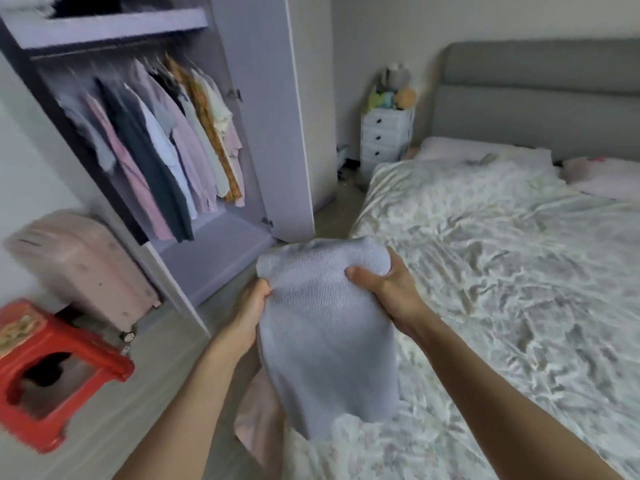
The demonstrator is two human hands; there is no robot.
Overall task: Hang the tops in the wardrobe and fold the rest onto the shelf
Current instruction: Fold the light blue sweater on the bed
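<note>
Between the bed (485, 254) and the open wardrobe (256, 109), a pale blue knit garment (325, 327) hangs in the air, the left hand (247, 317) pinching its left edge and the right hand (384, 285) clamping its top right corner, thumb on the front. The fabric is soft and bunched, so any fold could slump apart on the way to the shelf (114, 27). If either pinch slackens, the hem could drag over the clothes heaped below.
</note>
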